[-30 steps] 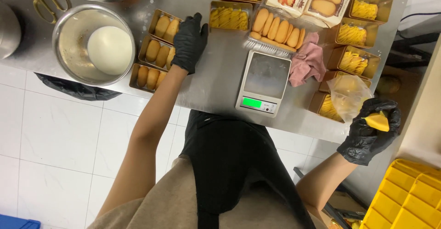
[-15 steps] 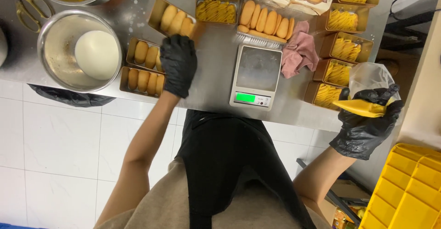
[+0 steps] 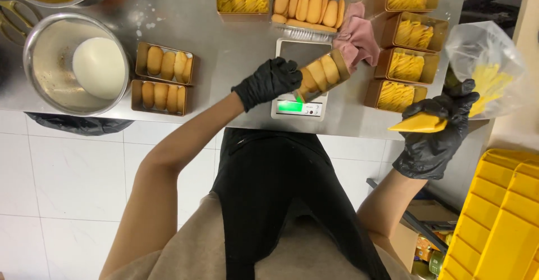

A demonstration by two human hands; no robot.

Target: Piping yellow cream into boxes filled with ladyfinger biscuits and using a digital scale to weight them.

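Since half a second ago your left hand (image 3: 268,82) has lifted a gold tray of biscuits (image 3: 321,73) off the counter and now tilts it over the scale (image 3: 299,78), fingers clamped on its near end, likely to weigh it. Your right hand (image 3: 433,134), at three o'clock, has its fingers wrapped tight around a piping bag (image 3: 487,69) of yellow cream, nozzle pointing to nine o'clock and clear of the counter. Two more biscuit trays (image 3: 163,79) wait at ten o'clock beside the steel bowl (image 3: 50,61), and cream-topped gold trays (image 3: 409,61) sit stacked at two o'clock.
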